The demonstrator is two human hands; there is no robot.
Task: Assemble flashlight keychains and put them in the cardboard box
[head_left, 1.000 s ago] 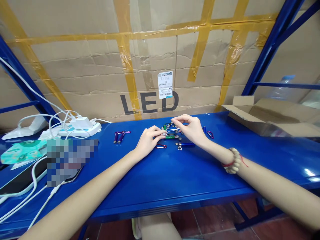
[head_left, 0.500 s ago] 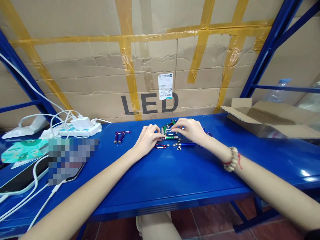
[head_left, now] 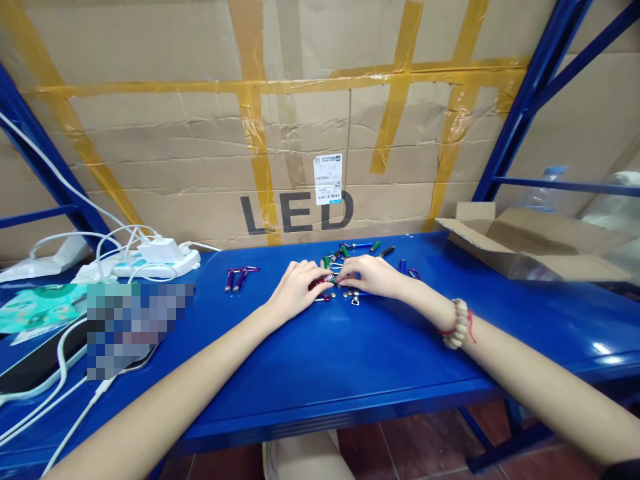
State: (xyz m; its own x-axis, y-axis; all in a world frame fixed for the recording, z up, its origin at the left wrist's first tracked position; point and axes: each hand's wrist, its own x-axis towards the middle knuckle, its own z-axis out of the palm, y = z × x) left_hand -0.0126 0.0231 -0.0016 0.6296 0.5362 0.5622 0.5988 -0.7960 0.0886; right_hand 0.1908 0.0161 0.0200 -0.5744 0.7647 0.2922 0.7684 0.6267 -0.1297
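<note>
The left hand [head_left: 296, 290] has its thumb and forefinger closed on a small red tube [head_left: 321, 282], apparently part of a keychain flashlight, just above the blue worktop [head_left: 300, 373]. The right hand [head_left: 374, 277] meets it at the tube's far end, thumb and forefinger drawn together; whether they grip the tube or some tiny part cannot be told, since the fingers cover it. The likeliest trouble is a slip: with so little to hold, a part let go at that end could drop among the silver button cells [head_left: 345, 295] and the small metal clip [head_left: 355, 301] right below. Those discs could roll on the smooth paint if a knuckle brushed them. The red carabiner [head_left: 326, 299] lies near the left thumb and could be snagged by a downward move. Behind, the cluster of green tubes [head_left: 327, 262] sits close enough for a bumped wrist or finger to scatter it. Pushing the ends together askew might jam or tilt them.
</note>
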